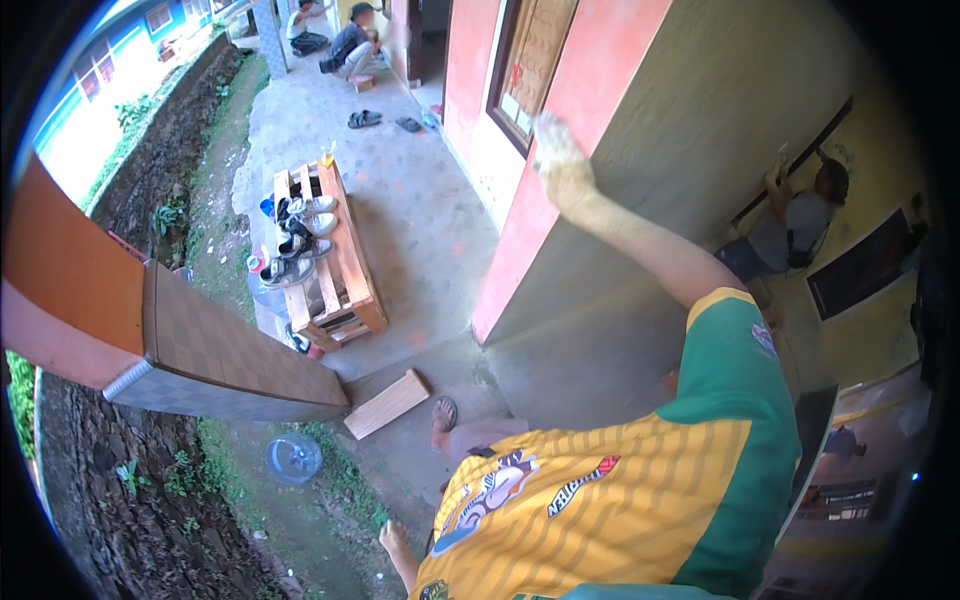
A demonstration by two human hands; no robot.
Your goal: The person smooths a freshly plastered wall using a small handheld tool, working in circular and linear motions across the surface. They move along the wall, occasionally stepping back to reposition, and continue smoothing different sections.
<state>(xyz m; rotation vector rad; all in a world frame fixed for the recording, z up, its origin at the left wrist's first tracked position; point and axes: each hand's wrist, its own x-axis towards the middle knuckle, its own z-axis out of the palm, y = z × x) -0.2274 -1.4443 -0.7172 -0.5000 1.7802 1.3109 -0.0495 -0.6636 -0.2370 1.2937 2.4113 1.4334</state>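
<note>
Raised ahead of me, my right hand (562, 165) is at the pink wall edge (575, 110), beside a framed wooden window panel (530, 65). Its skin looks whitish, as if dusted, and its fingers are curled in; what they hold, if anything, does not show. My left hand (393, 538) hangs low at my side with its fingers closed, and nothing shows in it. Below it lies grassy ground. The grey-green plastered wall (680, 130) runs off to the right of the pink edge.
Several shoes (300, 235) sit on a wooden pallet bench (345, 250). A plank (387, 403) lies near my sandaled foot (444, 415). On the left are a tiled pillar (230, 350) and a clear plastic jug (293, 458). People crouch far ahead; another person (800, 225) works at the right wall.
</note>
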